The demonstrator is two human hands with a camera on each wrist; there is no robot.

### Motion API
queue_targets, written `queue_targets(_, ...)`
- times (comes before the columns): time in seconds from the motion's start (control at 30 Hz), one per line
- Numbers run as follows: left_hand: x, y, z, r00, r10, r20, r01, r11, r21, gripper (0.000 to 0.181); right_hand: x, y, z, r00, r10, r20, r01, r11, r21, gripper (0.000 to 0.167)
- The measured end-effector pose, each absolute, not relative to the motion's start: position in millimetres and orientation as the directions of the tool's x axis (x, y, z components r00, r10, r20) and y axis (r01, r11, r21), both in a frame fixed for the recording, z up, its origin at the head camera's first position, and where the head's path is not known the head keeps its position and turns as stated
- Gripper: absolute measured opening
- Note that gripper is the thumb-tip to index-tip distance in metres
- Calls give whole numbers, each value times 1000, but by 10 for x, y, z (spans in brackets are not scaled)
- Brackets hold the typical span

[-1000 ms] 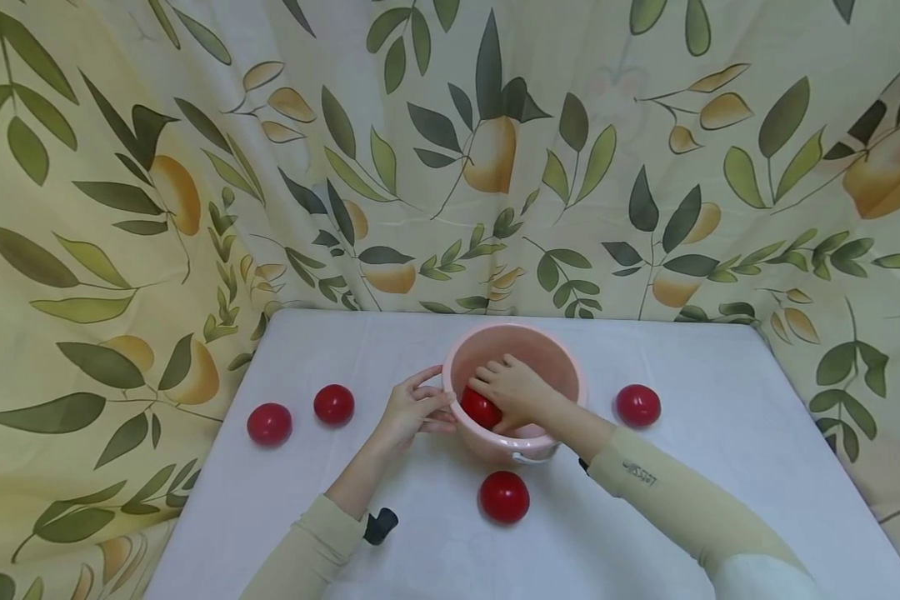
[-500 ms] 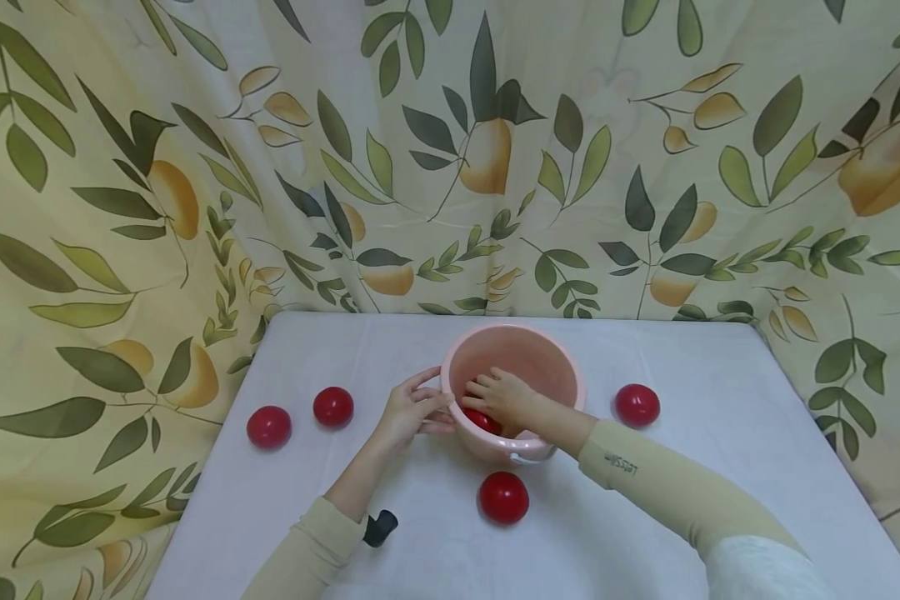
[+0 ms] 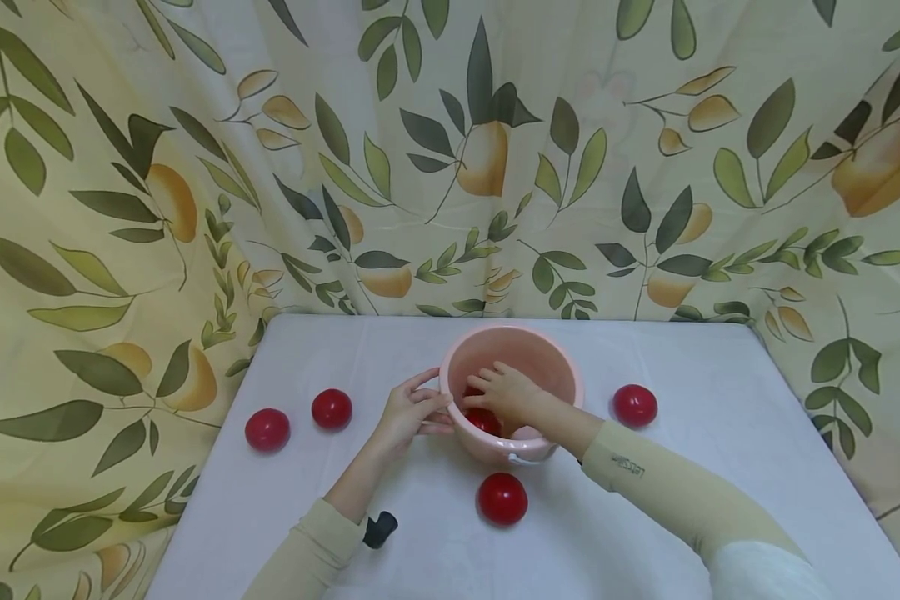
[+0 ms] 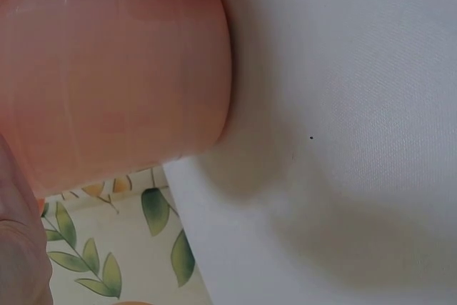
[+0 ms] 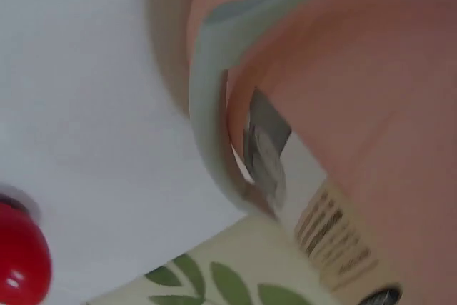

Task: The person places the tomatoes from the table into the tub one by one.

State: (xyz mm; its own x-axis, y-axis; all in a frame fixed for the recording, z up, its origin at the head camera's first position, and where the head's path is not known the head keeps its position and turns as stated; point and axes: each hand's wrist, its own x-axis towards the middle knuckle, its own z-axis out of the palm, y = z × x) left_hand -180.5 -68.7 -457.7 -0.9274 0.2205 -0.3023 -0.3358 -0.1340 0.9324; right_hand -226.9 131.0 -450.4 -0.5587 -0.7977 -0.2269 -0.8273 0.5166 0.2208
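A pink bucket (image 3: 562,371) stands upright on the white table. At its left side my left hand (image 3: 405,412) holds the rim; part of that hand shows at the edge of the left wrist view (image 4: 21,248). My right hand (image 3: 506,392) reaches inside the bucket, fingers spread loosely above a red ball (image 3: 483,421) low in it. The fingertips are partly hidden, so contact with the ball is hard to tell. In the right wrist view, the bucket's pale handle (image 5: 207,105) and a printed label (image 5: 335,233) are close by.
Two red balls, one far left (image 3: 267,430) and one nearer (image 3: 332,409), lie left of the bucket. Another red ball (image 3: 502,499) lies in front, and one (image 3: 635,406) to the right. A leaf-patterned curtain (image 3: 435,167) hangs behind the white table (image 3: 607,533).
My right hand has lowered the red ball deeper into the bucket and loosened its fingers from it. The left hand has stayed at the rim.
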Motion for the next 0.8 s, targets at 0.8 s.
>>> queue_targets(0.8,-1816,-684,-4587,-932,213,-295,-328,-144,934,56,-2141,3055,-4720,-979,-97,179,-134,969,-207,73)
